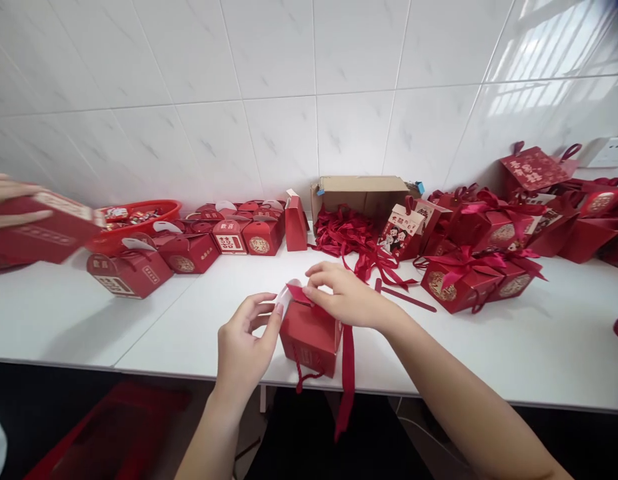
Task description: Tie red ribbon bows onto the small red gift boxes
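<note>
A small red gift box (311, 339) stands at the near edge of the white table (513, 347), in front of me. My left hand (246, 340) pinches the white-lined flap at the box's top left. My right hand (341, 295) rests on the top, its fingers closed on the red flap. A red ribbon (347, 380) hangs from under the box over the table edge.
Open red boxes (189, 250) and a red basket of sweets (133, 223) stand at the back left. Another person's hand (9, 200) holds a red box at the far left. A cardboard box (363, 193) with loose ribbons and ribbon-tied boxes (463, 280) fill the right.
</note>
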`<act>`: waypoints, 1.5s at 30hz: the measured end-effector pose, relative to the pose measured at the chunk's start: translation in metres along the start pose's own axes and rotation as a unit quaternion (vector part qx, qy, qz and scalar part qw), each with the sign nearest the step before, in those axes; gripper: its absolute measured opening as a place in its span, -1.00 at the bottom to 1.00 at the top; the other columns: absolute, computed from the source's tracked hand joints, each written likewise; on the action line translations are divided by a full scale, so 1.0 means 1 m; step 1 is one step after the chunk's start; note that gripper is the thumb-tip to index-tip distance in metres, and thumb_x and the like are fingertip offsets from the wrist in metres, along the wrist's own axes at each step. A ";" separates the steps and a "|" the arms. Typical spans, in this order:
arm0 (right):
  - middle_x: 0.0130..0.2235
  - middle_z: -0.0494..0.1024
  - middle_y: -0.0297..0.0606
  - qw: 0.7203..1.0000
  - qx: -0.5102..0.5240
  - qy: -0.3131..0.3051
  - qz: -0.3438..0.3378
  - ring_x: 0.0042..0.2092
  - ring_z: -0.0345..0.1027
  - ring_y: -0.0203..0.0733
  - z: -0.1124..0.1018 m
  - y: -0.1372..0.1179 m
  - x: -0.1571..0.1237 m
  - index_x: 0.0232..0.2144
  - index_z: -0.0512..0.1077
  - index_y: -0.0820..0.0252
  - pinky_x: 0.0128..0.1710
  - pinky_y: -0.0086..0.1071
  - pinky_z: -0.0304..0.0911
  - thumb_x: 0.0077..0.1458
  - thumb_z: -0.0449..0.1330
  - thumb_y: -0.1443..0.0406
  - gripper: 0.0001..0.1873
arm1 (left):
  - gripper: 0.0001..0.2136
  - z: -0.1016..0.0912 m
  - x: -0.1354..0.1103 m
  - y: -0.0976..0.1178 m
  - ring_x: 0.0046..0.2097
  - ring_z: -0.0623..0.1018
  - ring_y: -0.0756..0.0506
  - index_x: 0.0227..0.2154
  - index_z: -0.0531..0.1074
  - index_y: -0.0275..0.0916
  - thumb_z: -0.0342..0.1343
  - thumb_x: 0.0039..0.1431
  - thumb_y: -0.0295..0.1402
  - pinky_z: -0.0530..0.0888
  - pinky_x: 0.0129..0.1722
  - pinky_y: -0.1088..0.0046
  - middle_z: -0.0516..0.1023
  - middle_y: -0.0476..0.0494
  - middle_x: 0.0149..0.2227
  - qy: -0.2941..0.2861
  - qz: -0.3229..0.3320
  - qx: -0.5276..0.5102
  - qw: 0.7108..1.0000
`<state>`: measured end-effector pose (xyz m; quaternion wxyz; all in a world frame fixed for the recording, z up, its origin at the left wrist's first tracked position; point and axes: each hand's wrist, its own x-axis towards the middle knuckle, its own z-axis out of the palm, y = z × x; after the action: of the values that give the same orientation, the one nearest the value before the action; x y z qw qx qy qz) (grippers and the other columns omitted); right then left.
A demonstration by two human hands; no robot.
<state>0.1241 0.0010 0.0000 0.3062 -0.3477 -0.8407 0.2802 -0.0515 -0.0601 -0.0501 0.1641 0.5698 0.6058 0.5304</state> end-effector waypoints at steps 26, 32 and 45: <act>-0.09 0.46 -0.17 0.993 -0.042 -0.110 -0.015 0.01 0.26 -0.06 0.006 0.003 0.009 -0.39 0.44 0.18 0.05 -0.13 0.08 0.22 -0.02 0.20 -0.71 | -0.78 -0.001 0.020 0.002 -0.35 0.34 0.03 -0.50 0.36 -0.24 0.13 0.11 -0.20 0.30 -0.32 0.59 0.34 0.03 -0.46 -0.150 -0.072 -0.191 0.967; 0.03 0.35 -0.20 0.995 0.012 0.101 -0.011 0.09 0.17 -0.11 -0.018 -0.001 -0.039 -0.07 0.32 0.07 0.08 -0.19 0.08 0.24 -0.01 0.12 -0.71 | -0.82 -0.022 0.032 -0.038 -0.42 0.38 0.03 -0.53 0.36 -0.26 0.22 0.02 -0.31 0.34 -0.37 0.58 0.38 0.02 -0.51 -0.178 -0.190 -0.349 0.900; -0.21 0.42 -0.28 0.951 0.240 0.043 0.190 -0.27 0.30 -0.27 0.050 0.038 -0.102 -0.14 0.30 0.12 -0.23 -0.35 0.26 0.13 0.14 0.16 -0.73 | -0.75 -0.023 0.023 -0.058 -0.34 0.60 -0.10 -0.43 0.43 -0.25 -0.14 0.26 -0.48 0.54 -0.38 0.37 0.59 -0.13 -0.40 -0.156 -0.354 -0.552 0.739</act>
<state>0.1624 -0.0660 -0.0910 0.3574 -0.4290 -0.6530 0.5117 -0.1068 -0.0385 -0.0806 0.7179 0.1986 0.3310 0.5793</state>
